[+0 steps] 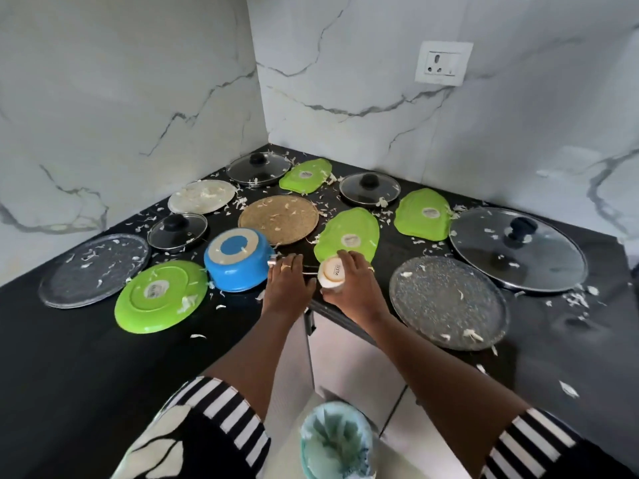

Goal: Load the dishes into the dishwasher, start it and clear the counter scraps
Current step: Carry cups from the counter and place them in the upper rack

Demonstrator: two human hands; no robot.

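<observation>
Left hand (287, 285) gripping pan (238, 259), right hand (352, 286) gripping cup (332, 273), counter edge (340, 319)

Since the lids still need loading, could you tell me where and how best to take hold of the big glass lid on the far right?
Pinch the black knob at the centre of the big glass lid, coming straight down from above: the lid lies flat, knob up, its rim on the counter.

Black counter (86, 340), blue upturned pot (238, 259), lime-green plates (160, 295), white grey-veined marble wall (380, 81), black-and-white striped sleeves (231, 409)
</observation>
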